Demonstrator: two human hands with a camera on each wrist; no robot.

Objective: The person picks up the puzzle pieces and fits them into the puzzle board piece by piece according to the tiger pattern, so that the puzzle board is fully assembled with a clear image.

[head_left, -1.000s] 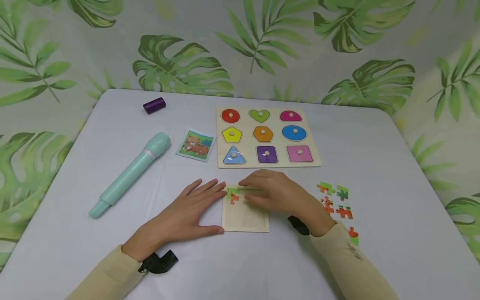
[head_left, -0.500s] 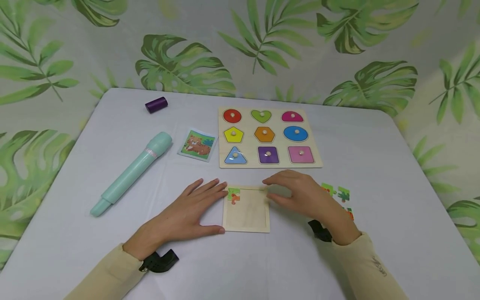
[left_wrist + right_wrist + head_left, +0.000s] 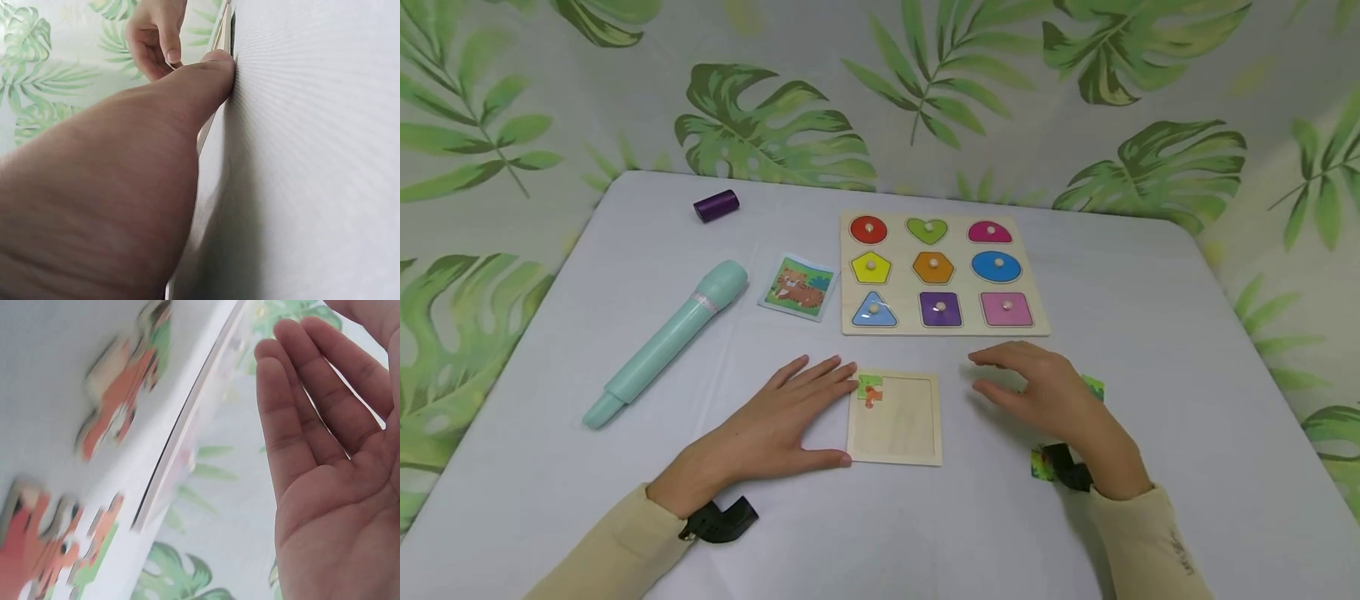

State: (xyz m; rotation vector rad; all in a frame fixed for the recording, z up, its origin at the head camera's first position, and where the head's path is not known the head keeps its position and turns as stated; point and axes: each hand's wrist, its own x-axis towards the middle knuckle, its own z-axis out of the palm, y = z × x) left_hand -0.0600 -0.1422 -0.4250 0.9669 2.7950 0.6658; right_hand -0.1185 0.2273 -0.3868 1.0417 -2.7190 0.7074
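Observation:
My left hand (image 3: 778, 425) lies palm down with fingers spread, its fingertips and thumb at the left edge of a small square wooden puzzle tray (image 3: 898, 437). One green and orange jigsaw piece (image 3: 870, 387) sits in the tray's upper left corner. To the right of the tray, my right hand (image 3: 1048, 392) hangs above the table, fingers loosely bent and nothing between them. Under it lie loose jigsaw pieces, mostly hidden; a green piece (image 3: 1093, 387) and another piece (image 3: 1041, 464) peek out. In the right wrist view an orange jigsaw piece (image 3: 119, 387) shows beside the bare palm.
Behind the tray lies a wooden shape board (image 3: 898, 250) with knobbed pieces. Left of it is a tiger picture card (image 3: 797, 287). A mint-green tube-shaped object (image 3: 662, 346) lies farther left, and a small purple cylinder (image 3: 717, 206) near the back edge.
My right hand has moved right, from over the tray to above the loose pieces, leaving the corner piece in the tray. My left hand has kept its place at the tray's edge.

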